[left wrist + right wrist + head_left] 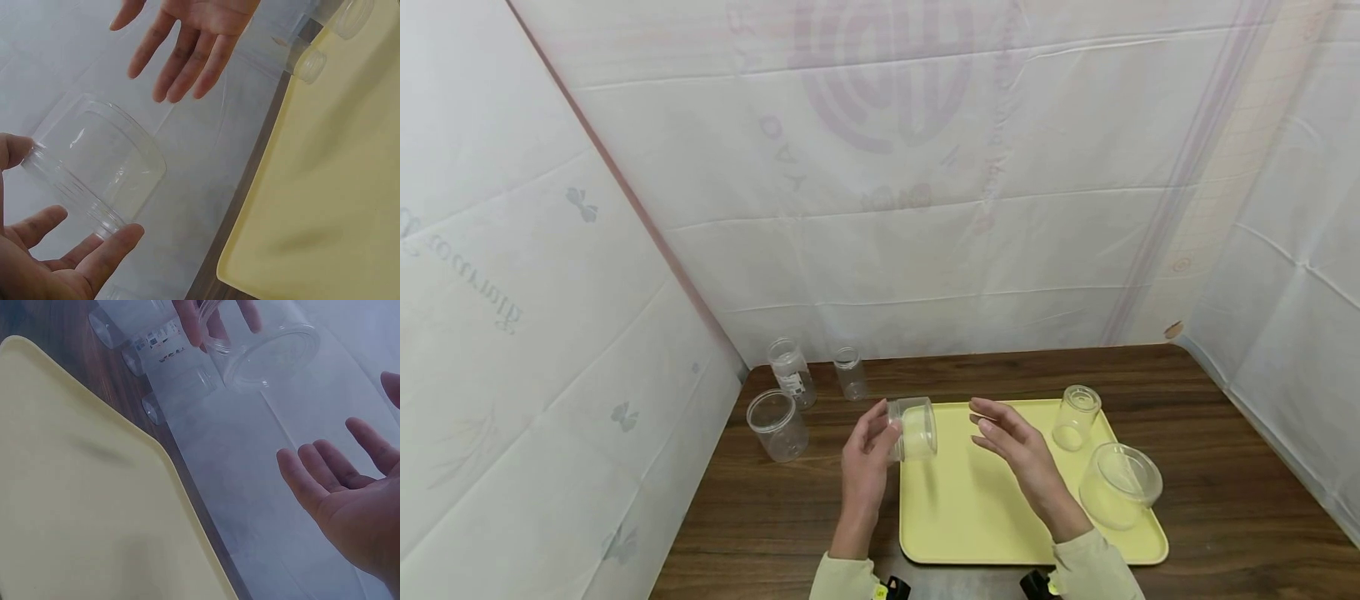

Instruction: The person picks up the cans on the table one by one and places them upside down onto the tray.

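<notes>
My left hand (867, 471) pinches a clear plastic jar (917, 430) by its threaded neck end, the jar lying on its side in the air over the left edge of the yellow tray (977, 517). The left wrist view shows thumb and fingers on the rim of the jar (100, 162), its base facing away from the palm. To the right, my right hand (1024, 458) hovers over the tray with spread, slightly bent fingers, apart from the jar. In the right wrist view nothing touches that hand (356, 494).
Upside-down on the tray's right side stand a small clear jar (1077, 418) and a wide one (1120, 485). Left of the tray, on the wooden table (730, 517), are a wide jar (778, 427), a labelled jar (792, 373) and a slim jar (851, 375). Pale sheeting surrounds the table.
</notes>
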Tool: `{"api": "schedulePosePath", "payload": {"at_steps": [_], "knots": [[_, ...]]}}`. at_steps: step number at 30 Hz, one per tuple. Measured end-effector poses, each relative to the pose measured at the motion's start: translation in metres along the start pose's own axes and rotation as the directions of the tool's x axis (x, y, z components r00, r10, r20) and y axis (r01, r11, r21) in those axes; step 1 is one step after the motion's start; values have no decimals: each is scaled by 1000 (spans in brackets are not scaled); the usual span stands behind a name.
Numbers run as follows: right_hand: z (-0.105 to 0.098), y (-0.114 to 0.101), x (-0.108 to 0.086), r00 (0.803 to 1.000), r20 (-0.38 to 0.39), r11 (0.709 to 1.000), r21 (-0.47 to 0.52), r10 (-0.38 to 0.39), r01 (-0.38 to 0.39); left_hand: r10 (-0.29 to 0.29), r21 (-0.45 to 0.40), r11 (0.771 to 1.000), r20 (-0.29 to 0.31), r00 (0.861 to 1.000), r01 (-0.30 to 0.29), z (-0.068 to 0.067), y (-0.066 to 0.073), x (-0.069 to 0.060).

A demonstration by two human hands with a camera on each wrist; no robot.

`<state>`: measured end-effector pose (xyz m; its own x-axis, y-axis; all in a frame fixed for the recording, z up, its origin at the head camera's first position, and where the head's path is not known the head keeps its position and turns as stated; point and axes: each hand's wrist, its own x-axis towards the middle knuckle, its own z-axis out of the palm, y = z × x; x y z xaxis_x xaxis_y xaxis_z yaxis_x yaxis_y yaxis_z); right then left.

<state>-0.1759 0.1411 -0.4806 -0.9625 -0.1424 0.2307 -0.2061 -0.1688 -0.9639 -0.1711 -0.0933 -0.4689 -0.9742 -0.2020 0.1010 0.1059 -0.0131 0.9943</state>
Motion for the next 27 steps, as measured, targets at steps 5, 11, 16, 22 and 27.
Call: {"api": "schedulePosePath", "payload": {"at_steps": [5,11,16,22,27], "knots": [[2,2,0,999,39,1000,-13,-19,19,-4,-16,1000,15,1000,4,2,0,-2],[8,2,-1,995,101,999,-50,3,2,-6,-17,1000,25,1000,6,6,0,-5],[13,0,-1,990,132,996,-89,42,-30,-5,-23,1000,33,999,6,8,-1,-6],[18,1,-2,985,166,995,-100,48,-31,0,-29,1000,51,999,2,9,0,-6],[20,1,-2,983,174,995,-93,63,-47,-1,-23,1000,61,998,3,10,0,-7]]}}
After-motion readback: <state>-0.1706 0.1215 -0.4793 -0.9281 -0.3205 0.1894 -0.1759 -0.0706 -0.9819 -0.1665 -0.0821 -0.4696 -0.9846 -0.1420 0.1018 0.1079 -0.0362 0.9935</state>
